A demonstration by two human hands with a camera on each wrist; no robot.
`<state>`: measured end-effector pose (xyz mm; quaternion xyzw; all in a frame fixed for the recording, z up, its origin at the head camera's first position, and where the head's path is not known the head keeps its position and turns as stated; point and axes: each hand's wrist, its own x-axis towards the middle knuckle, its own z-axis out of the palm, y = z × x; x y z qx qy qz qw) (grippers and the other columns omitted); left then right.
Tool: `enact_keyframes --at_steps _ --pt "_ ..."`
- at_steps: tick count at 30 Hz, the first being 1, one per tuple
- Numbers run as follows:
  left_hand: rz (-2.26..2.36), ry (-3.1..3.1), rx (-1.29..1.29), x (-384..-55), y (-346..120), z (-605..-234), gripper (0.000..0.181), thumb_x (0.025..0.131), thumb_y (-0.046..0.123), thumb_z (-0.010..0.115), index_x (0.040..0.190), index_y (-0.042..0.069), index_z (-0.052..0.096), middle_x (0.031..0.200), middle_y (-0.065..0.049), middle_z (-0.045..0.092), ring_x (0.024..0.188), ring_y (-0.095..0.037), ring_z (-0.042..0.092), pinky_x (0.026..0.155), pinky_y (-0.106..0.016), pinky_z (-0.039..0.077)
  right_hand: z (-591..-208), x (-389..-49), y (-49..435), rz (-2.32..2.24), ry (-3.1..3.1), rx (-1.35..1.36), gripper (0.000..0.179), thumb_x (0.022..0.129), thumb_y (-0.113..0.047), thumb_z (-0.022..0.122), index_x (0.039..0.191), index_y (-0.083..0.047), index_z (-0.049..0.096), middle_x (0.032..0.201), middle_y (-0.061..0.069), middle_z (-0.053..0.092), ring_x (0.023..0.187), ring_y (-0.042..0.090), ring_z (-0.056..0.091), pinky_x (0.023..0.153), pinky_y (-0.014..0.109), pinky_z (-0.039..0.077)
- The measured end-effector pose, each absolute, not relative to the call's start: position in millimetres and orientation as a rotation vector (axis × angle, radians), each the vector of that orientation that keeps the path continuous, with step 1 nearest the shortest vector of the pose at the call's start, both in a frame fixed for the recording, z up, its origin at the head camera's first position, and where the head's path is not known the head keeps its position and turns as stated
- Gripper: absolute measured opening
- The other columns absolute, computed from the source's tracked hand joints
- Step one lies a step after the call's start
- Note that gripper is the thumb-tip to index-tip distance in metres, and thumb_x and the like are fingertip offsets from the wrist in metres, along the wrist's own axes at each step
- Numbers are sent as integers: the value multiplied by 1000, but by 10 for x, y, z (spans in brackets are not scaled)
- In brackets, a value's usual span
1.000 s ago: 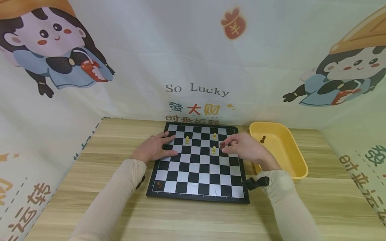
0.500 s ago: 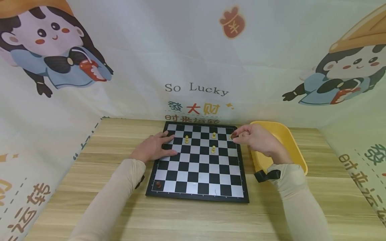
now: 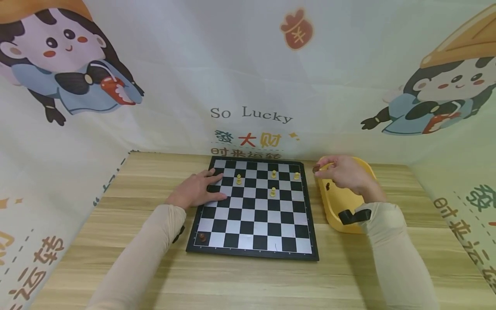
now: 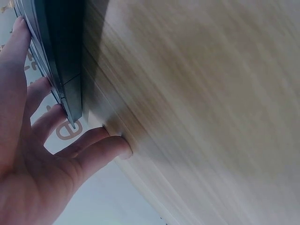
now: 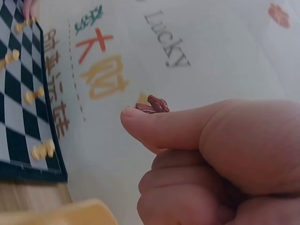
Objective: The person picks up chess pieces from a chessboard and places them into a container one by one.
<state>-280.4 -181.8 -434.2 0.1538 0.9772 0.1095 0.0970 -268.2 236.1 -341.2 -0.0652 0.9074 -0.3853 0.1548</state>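
My right hand (image 3: 345, 174) pinches a reddish-brown chess piece (image 5: 158, 104) between thumb and fingers, its carved top shaped like a knight's. In the head view it hovers over the left rim of the yellow tray (image 3: 341, 225). Spread fingers of my left hand (image 3: 195, 188) rest at the left edge of the chessboard (image 3: 252, 224); in the left wrist view some fingertips touch the board's side and others reach the wooden table. Several pale yellow pieces, among them a pawn (image 3: 273, 192), stand toward the board's far side. One dark brown piece (image 3: 202, 237) is in the near left corner square.
Another dark piece (image 3: 327, 186) lies inside the tray, right of the board. Behind everything hangs a printed white cloth (image 3: 174, 86), close to the board's far edge. The wooden table (image 3: 248, 284) extends in front of the board.
My right hand has moved right, from above the board to the tray, still pinching the dark piece. A yellow piece near the far right corner now shows fully. My left hand stays put.
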Motion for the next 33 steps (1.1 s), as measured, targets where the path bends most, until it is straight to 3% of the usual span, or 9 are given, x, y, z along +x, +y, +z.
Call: enact_keyframes --at_steps 3,7,11,14,18,22,27,30,33 --pt "325 2895 454 -2805 -1815 -4341 86 90 71 61 158 23 39 169 -14 28 153 -44 30 126 -59 28 -3403 -2719 2465 -1112 2591 -165 34 99 -25 66 124 -2 61 78 -5 62 53 7 40 49 21 36" --pt "334 2895 443 -2797 -1825 -4334 86 89 71 61 158 24 39 169 -12 27 154 -44 29 125 -59 29 -3409 -2781 2578 -1147 2569 -138 36 101 -23 64 127 0 59 82 -5 62 49 5 34 48 19 34" --pt "336 2896 432 -2797 -1824 -4337 87 89 72 61 158 25 38 170 -11 27 154 -44 29 124 -59 31 -3427 -2837 2659 -1160 2554 -109 35 103 -22 60 129 1 58 109 9 65 50 4 33 49 19 34" --pt "336 2897 429 -2806 -1824 -4355 87 89 72 62 158 26 39 170 -11 27 154 -44 29 124 -59 31 -3453 -2867 2704 -1189 2530 -91 35 104 -21 58 129 3 57 132 18 57 50 3 32 49 18 33" --pt "334 2898 431 -2811 -1824 -4365 87 89 72 61 158 26 38 170 -11 27 155 -42 28 125 -59 30 -3510 -2894 2772 -1271 2478 -59 38 105 -20 56 133 6 51 144 20 51 47 2 28 47 18 31" --pt "331 2907 454 -2809 -1819 -4352 87 89 72 61 158 25 39 170 -12 27 155 -41 29 126 -59 29 -3581 -2906 2843 -1338 2453 -19 42 104 -19 57 135 8 47 134 11 56 47 1 28 46 18 29" --pt "325 2914 463 -2803 -1822 -4346 86 89 71 62 158 25 39 169 -12 29 154 -40 30 126 -58 28 -3664 -2928 2899 -1329 2447 11 39 104 -20 57 133 6 50 98 -12 64 46 1 28 45 17 29" --pt "325 2907 452 -2800 -1821 -4348 86 89 71 62 158 25 39 169 -11 28 155 -40 30 126 -58 28 -3715 -2944 2918 -1301 2446 25 39 104 -20 57 135 5 52 91 -13 65 46 2 29 45 17 30" --pt "329 2899 443 -2791 -1815 -4341 86 89 71 62 158 25 39 170 -11 28 155 -40 29 127 -58 27 -3757 -2951 2920 -1291 2451 32 41 104 -20 58 136 5 52 100 -7 66 46 1 29 45 17 31"
